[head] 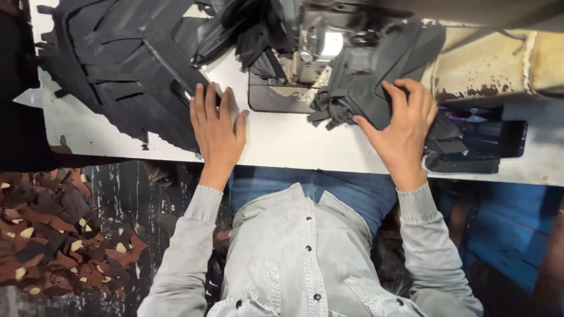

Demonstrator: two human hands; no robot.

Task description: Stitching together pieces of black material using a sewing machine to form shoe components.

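While both hands rest on the white table, dark cut pieces are handled at a sewing machine.
No packages, labels or signs can be made out. The left hand is laid flat and open, fingers spread, on the table at the edge of a big black pile of cut sheets. The right hand is curled, gripping a grey-black stack of flat, matte, jagged pieces just beside the machine's needle area. More dark pieces are seen right of that hand. Brown and cream scraps are scattered on the floor, lower left.
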